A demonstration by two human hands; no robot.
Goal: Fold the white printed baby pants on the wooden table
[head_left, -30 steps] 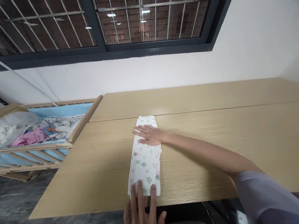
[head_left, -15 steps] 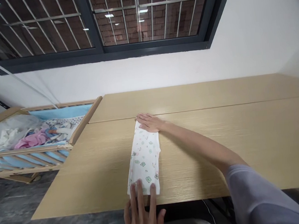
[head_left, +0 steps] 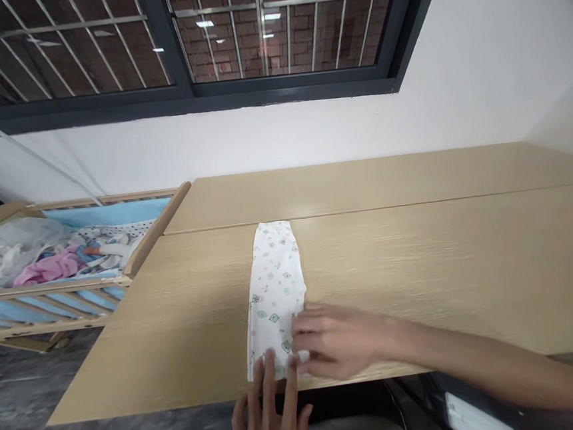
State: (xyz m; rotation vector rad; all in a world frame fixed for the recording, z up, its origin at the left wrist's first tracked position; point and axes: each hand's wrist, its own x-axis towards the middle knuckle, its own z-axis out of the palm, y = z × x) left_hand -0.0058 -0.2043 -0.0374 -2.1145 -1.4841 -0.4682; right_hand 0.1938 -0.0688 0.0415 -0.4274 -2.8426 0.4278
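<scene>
A white baby garment with small green and pink prints lies flat on the wooden table, folded into a long strip that narrows towards its far end. My left hand reaches over the table's near edge, fingers spread, with its fingertips on the strip's near end. Close beside those fingertips, my right hand is at the garment's lower right side, its fingers bent over the edge. Some blur on the right hand hides whether cloth is pinched in it.
The light wooden table has a seam along its back part and meets a white wall below a barred window. On the left stands a wooden crib with blue lining, holding pink and white cloths and a translucent plastic bag.
My right hand has left the garment's far end and come down to its near right side. The far end is uncovered. My left hand stays at the near end.
</scene>
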